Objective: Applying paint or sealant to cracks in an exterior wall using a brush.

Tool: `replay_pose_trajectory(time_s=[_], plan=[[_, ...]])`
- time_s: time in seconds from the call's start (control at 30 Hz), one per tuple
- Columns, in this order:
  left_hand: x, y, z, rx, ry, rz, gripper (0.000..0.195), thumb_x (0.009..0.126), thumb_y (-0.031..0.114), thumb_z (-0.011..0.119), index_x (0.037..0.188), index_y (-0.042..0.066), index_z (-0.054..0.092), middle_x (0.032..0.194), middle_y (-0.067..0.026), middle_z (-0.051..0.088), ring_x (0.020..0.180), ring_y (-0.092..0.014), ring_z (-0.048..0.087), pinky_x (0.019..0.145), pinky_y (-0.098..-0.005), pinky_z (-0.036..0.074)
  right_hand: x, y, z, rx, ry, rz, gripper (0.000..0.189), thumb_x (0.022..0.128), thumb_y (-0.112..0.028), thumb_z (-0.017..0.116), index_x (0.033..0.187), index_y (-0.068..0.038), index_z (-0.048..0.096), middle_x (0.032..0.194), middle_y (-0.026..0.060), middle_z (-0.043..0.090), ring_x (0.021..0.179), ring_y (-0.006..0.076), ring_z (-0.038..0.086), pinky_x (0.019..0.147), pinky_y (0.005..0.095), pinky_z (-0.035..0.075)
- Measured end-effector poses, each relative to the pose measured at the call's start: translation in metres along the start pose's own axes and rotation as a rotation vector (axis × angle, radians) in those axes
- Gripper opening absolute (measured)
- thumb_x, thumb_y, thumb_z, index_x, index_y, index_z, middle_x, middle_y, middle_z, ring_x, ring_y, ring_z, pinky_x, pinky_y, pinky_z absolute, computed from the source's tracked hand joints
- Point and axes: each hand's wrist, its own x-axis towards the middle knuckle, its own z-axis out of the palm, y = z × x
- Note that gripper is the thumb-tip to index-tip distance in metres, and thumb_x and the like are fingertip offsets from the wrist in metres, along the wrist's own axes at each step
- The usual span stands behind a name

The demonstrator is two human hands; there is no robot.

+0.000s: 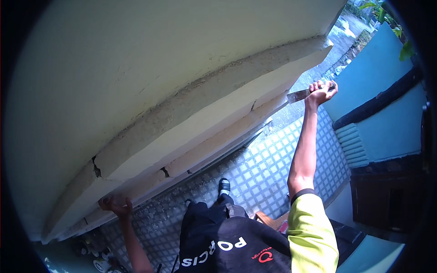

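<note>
My right hand (323, 92) is raised at the right end of a wall and grips the handle of a flat metal scraper (298, 96). The scraper's blade points left, close to the end of the stepped plaster ledges (211, 85); whether it touches them I cannot tell. My left hand (116, 206) is at the lower left, with fingers spread against or just below the underside of a ledge, and I see nothing held in it. Dark cracks (97, 167) run across the ledges, and their upper edge looks rough and dusty.
Patterned floor tiles (273, 160) lie below, with bits of debris near the wall. A blue wall (375, 68) with a dark rail (375, 105) stands at the right. A wooden piece (268, 220) is beside my legs. Dark objects with wheels (100, 264) stand at the lower left.
</note>
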Motion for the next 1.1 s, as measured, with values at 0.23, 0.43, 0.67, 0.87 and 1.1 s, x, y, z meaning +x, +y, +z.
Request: replay_pose_trajectory(time_s=[0.23, 0.43, 0.67, 0.87, 1.1], plan=[[0.005, 0.006, -0.002, 0.048, -0.022, 0.036, 0.068, 0.087, 0.044, 0.066, 0.137, 0.007, 0.039, 0.154, -0.0320, 0.014, 0.137, -0.044, 0.025, 0.103, -0.0490, 0.034, 0.003, -0.014, -0.003, -0.032, 0.016, -0.012, 0.011, 0.106, -0.020, 0.046, 0.115, -0.020, 0.039, 0.072, 0.0052, 0.044, 0.049, 0.0113, 0.035, 0.040, 0.0252, 0.030], [0.000, 0.003, -0.004, 0.019, -0.025, -0.001, 0.068, 0.087, 0.045, 0.067, 0.138, 0.008, 0.039, 0.155, -0.0327, 0.013, 0.138, -0.044, 0.024, 0.101, -0.0479, 0.034, -0.027, 0.013, 0.006, -0.166, -0.003, 0.132, 0.013, 0.105, -0.021, 0.046, 0.116, -0.018, 0.039, 0.072, 0.0055, 0.044, 0.048, 0.0115, 0.037, 0.040, 0.0258, 0.031], [-0.001, 0.002, -0.002, 0.031, -0.010, 0.003, 0.068, 0.085, 0.044, 0.068, 0.137, 0.009, 0.040, 0.155, -0.0321, 0.013, 0.136, -0.043, 0.026, 0.099, -0.0457, 0.036, -0.036, -0.007, 0.014, -0.153, 0.057, 0.041, 0.014, 0.106, -0.020, 0.048, 0.117, -0.016, 0.040, 0.071, 0.0052, 0.045, 0.050, 0.0118, 0.038, 0.039, 0.0252, 0.033], [0.004, 0.009, -0.009, -0.020, -0.019, -0.015, 0.064, 0.085, 0.042, 0.069, 0.134, 0.011, 0.042, 0.155, -0.0293, 0.015, 0.132, -0.040, 0.030, 0.099, -0.0467, 0.037, -0.062, -0.018, 0.006, -0.108, 0.031, 0.026, 0.013, 0.107, -0.020, 0.046, 0.116, -0.017, 0.038, 0.074, 0.0048, 0.043, 0.051, 0.0111, 0.039, 0.039, 0.0253, 0.033], [0.004, 0.007, -0.003, -0.089, -0.011, -0.007, 0.060, 0.084, 0.039, 0.070, 0.131, 0.012, 0.046, 0.155, -0.0286, 0.016, 0.131, -0.039, 0.030, 0.097, -0.0467, 0.037, -0.118, -0.023, 0.010, 0.119, 0.020, 0.138, 0.012, 0.108, -0.027, 0.041, 0.117, -0.020, 0.043, 0.072, 0.0049, 0.042, 0.050, 0.0106, 0.034, 0.041, 0.0234, 0.029]])
